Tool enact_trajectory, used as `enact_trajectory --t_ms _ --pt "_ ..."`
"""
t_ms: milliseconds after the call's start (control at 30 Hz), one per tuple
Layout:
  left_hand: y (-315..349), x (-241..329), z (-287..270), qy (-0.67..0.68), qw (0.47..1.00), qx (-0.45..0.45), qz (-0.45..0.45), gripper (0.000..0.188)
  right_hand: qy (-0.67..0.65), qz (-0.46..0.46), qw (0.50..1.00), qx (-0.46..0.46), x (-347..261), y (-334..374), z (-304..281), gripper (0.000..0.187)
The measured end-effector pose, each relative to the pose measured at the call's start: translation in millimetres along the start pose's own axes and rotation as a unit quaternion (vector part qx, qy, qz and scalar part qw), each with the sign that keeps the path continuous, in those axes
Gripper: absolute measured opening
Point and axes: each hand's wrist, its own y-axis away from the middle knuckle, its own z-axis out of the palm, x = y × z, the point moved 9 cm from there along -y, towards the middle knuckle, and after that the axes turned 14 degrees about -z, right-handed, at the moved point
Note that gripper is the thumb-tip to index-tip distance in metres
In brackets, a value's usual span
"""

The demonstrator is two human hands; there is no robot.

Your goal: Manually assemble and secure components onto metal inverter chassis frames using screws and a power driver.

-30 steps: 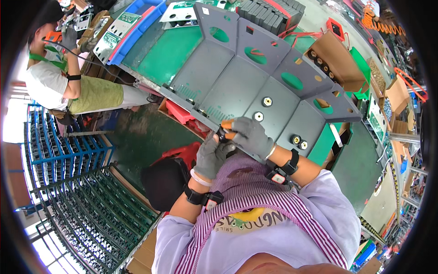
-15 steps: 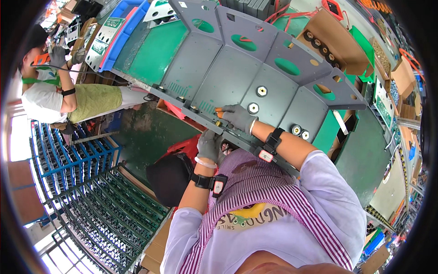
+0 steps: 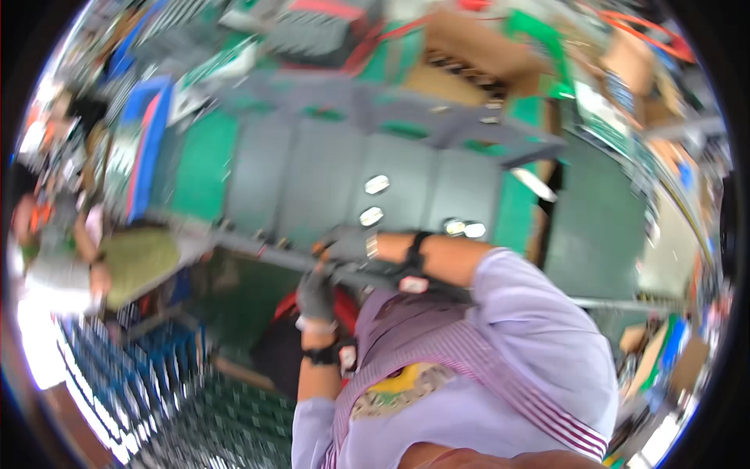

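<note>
A large grey sheet-metal casing (image 3: 262,184) lies on the green-topped bench in front of me, its far wall raised and cut with oval holes. Two round pale fittings with dark centres, a far fitting (image 3: 376,184) and a nearer fitting (image 3: 372,216), sit on its floor, with a pair of fittings (image 3: 464,228) to the right. My right hand (image 3: 350,245), in a grey glove, rests at the near edge, fingers bent in; whatever they grip is blurred. Just below that edge is my gloved left hand (image 3: 316,297), reaching up against it, its fingers smeared and partly hidden.
A co-worker (image 3: 141,266) in a yellow-green apron stands at the left. Beyond the casing are a blue tray (image 3: 156,148), a cardboard box (image 3: 469,35) of dark round parts and a green bin (image 3: 539,51). A blue rack (image 3: 148,363) stands lower left.
The whole view has shifted and blurred, with the casing now lower and further left in the picture. Both hands keep to the same near edge. The co-worker's arms have lowered.
</note>
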Motion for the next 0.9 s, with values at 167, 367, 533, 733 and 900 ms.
enact_trajectory --t_ms 167,367,533,733,900 --pt "-1.4 -43.1 50.7 0.62 0.704 -0.229 -0.26 0.029 0.186 -0.032 0.978 -0.089 -20.9 -8.4 5.0 0.035" --pt "-13.0 -74.5 64.4 0.466 0.785 -0.263 -0.312 0.046 0.253 0.024 0.967 -0.038 -22.1 -17.0 -13.6 0.027" --pt "-15.6 -68.6 46.7 0.2 0.933 -0.194 -0.226 0.039 0.243 0.021 0.97 0.0 -22.6 -16.4 -20.6 0.024" --pt "-19.8 -31.3 34.8 -0.158 0.977 -0.142 0.016 0.031 0.235 0.019 0.972 0.026 -22.6 -15.7 -24.6 0.022" --pt "-20.0 -41.9 39.1 -0.005 0.97 -0.214 -0.118 0.033 0.174 0.023 0.983 0.048 -10.8 -5.7 -34.8 0.019"
